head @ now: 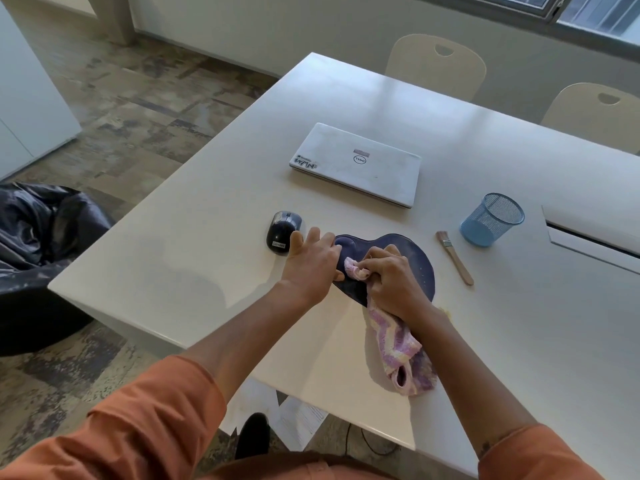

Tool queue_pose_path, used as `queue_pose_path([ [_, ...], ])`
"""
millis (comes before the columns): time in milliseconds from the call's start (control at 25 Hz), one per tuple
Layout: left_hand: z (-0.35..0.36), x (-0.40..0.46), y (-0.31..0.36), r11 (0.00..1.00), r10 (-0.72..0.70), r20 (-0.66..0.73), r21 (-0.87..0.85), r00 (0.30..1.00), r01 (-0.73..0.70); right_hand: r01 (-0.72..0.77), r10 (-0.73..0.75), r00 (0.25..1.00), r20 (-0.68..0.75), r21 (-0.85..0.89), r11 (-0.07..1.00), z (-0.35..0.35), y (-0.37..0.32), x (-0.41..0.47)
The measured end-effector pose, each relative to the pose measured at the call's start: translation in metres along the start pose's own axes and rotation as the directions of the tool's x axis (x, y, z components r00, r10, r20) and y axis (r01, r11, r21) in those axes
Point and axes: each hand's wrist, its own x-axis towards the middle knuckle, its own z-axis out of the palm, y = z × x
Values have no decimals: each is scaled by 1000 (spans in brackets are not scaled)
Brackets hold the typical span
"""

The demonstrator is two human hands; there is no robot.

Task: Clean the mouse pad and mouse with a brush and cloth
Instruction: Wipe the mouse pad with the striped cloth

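2 hands on the mouse pad (420, 263), mid-frame: left hand (311, 263) flat, holding nothing, right hand (391, 280) bunching the cloth (398, 344). Mouse (282, 232) sits just up-left, nearer the left hand.

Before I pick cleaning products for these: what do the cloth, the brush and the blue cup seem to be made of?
The pink, yellow and purple striped cloth looks like soft looped terry, going by its fuzzy ridges. The small flat brush seems to have a bare wooden handle, a shiny metal band and pale bristles. The blue pen cup looks like painted wire mesh; its see-through grid shows it.

Left hand (311, 261) lies flat, fingers spread; right hand (391, 278) curled in a grip.
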Motion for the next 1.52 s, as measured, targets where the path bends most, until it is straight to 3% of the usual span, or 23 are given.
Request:
queue_pose_path([
  [80,-2,0,1,1000,9,11,17,1000,-9,-23,18,984,177,30,999,-23,-2,0],
  [160,-5,0,2,1000,13,17,10,1000,-13,-193,127,945,301,200,961,-50,-2,2],
  [280,-7,3,2,1000,20,26,1,999,-21,-423,323,905,277,502,754,-67,-5,7],
  [400,-7,3,1,1000,17,32,-13,999,-16,-490,416,866,278,640,592,-60,-13,13],
  [480,-8,4,0,999,21,32,-27,999,-20,-490,466,853,234,666,562,-56,-16,18],
  [560,-7,4,0,999,24,34,-36,999,-23,-446,471,872,136,620,646,-45,-12,24],
  [680,-6,5,-2,998,28,36,-52,999,-26,-372,408,913,-12,384,845,-27,-11,30],
  [760,-5,5,-3,998,32,39,-52,999,-30,-347,374,926,-45,285,893,-21,-15,30],
  [1080,-5,6,-3,998,26,48,-60,998,-23,-418,468,880,-80,335,844,-17,-7,27],
  [1240,-4,6,-4,997,28,50,-69,998,-25,-265,278,948,-154,97,959,-15,-4,19],
  [1440,-3,8,-6,996,35,54,-82,998,-30,-230,239,958,-157,71,971,-19,-1,35],
  [1520,-4,10,-8,994,39,58,-103,998,-33,-146,142,986,-91,-43,988,-6,-8,28],
])
